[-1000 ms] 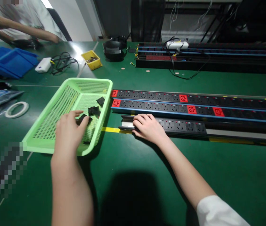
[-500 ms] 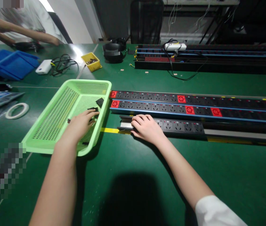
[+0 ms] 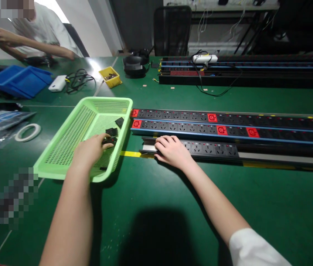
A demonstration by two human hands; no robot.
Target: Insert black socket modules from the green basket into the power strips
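Note:
My left hand (image 3: 89,150) reaches into a light green plastic basket (image 3: 59,173). Its thumb and fingers are closed round a small black socket module (image 3: 109,140). Beyond that lie another black module (image 3: 112,131) and a dark square piece (image 3: 119,122) on the basket floor. My right hand (image 3: 173,150) lies over the left end of a part-filled power strip (image 3: 208,148), its fingers curled onto the rail. Black sockets show to the right of this hand, then bare metal channel. What lies beneath my palm is hidden.
Two longer power strips (image 3: 173,126) with red sockets lie just behind. Further back are more strips (image 3: 256,79) with a cable, a yellow box (image 3: 110,77) and blue bins (image 3: 20,81). White tape (image 3: 28,132) lies left. Another person (image 3: 45,33) sits at back left.
My left hand has closed round a black socket module in the basket. My right hand stays on the strip's end. The view has shifted slightly.

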